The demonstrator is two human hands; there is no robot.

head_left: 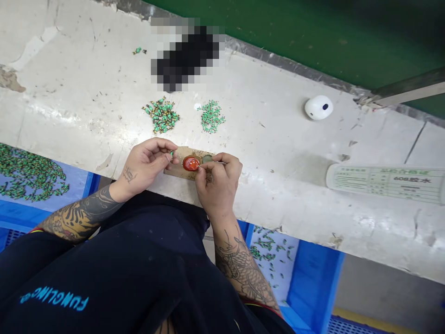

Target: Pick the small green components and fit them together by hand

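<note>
My left hand [148,162] pinches a tiny green part [171,153] between thumb and forefinger at the left edge of a small brown card [181,160]. A red blob of glue [191,163] lies on that card. My right hand [217,181] is closed in a pinch on a thin metal pin [219,162] beside the red blob. Two heaps of small green parts lie just beyond, the left heap [162,114] mixed with gold and the right heap [212,116] plain green.
The worn white bench [278,153] carries a white round device [319,107] and a labelled glue tube [385,183] at the right. Blue bins with more green parts sit below, one at the left [31,174], one under my right arm [274,257].
</note>
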